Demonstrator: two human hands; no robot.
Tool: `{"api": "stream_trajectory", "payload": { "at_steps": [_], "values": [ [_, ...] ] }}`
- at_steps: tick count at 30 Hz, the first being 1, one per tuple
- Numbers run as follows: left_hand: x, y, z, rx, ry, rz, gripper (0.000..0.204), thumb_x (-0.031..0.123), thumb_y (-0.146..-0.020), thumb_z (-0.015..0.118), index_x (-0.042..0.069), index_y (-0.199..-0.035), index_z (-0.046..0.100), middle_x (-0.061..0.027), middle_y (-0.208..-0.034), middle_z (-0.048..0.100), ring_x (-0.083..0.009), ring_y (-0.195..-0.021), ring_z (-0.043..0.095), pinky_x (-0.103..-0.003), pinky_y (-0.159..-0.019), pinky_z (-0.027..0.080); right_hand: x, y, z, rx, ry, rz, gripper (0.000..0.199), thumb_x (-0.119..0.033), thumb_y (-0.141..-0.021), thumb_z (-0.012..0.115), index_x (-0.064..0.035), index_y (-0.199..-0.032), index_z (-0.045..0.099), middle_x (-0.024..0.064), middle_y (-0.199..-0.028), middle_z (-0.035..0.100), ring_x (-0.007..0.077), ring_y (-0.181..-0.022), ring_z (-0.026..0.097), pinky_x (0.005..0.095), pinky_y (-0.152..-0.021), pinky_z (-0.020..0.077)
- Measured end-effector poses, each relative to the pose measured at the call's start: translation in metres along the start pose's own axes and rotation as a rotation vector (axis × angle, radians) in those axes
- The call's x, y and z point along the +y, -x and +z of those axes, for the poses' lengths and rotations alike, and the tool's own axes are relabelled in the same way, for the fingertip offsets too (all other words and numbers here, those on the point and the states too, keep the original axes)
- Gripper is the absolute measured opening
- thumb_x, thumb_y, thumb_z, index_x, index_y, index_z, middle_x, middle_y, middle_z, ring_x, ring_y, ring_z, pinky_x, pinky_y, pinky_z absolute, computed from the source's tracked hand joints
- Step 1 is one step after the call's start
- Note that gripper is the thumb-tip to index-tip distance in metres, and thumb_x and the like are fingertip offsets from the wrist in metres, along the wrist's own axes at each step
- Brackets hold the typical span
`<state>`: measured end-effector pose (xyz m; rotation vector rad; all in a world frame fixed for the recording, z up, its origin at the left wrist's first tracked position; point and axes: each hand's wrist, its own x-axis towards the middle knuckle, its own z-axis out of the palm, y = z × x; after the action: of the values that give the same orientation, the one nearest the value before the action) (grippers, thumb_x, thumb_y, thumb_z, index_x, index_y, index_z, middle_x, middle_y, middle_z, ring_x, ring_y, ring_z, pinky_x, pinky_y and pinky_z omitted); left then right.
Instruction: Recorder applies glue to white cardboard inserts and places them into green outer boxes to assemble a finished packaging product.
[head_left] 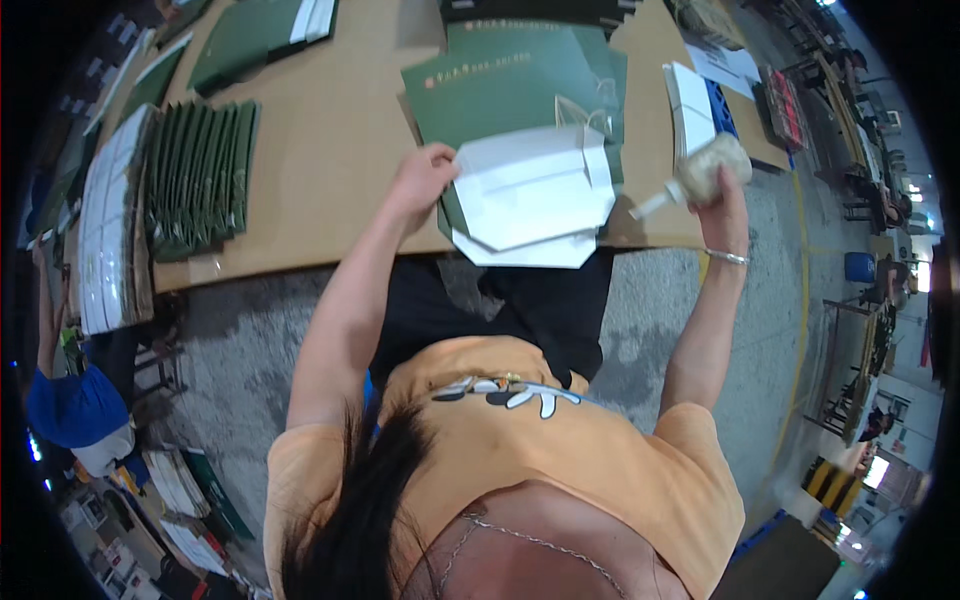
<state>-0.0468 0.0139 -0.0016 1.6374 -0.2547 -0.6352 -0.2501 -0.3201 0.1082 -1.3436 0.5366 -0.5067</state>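
- While a tall white bundle (108, 230) props up the far left, a row of green folded bags (200, 175) sits right beside it on the surface (320, 150).
- Next across, the left grip (425, 180): thumb and fingers at the left edge of the upper white folded panel (530, 185); pinched together or merely pressing, I can't tell from this angle.
- Now centre stage, that panel, long axis running left to right across the person's front, another white layer (530, 255) poking out on its near side, green bags (510, 85) fanned out beyond.
- And the gap that matters: just off the panel's right corner hangs the nozzle (655, 203), slanting down-left towards it, near but not touching.
- Behind the nozzle, up and to the right, comes the squeeze bottle (712, 160), clamped in the right grip (727, 200); the panel lies to this grip's left, though the left one is clearly nearer.
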Motion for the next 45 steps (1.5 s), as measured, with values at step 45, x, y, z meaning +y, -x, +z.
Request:
{"api": "stream_trajectory", "payload": {
  "at_steps": [45],
  "values": [
    [-0.023, -0.012, -0.004, 0.015, -0.216, -0.074, 0.024, 0.013, -0.085, 0.060, 0.003, -0.104, 0.070, -0.0068, -0.089, 0.067, -0.0156, -0.078, 0.058, -0.030, -0.072, 0.047, 0.058, 0.014, 0.178, -0.236, 0.315, -0.239, 0.037, -0.017, -0.076, 0.079, 0.0006, -0.104, 0.062, 0.0065, -0.097, 0.066, 0.0137, -0.082, 0.062, 0.0272, -0.068, 0.0521]
  ]
}}
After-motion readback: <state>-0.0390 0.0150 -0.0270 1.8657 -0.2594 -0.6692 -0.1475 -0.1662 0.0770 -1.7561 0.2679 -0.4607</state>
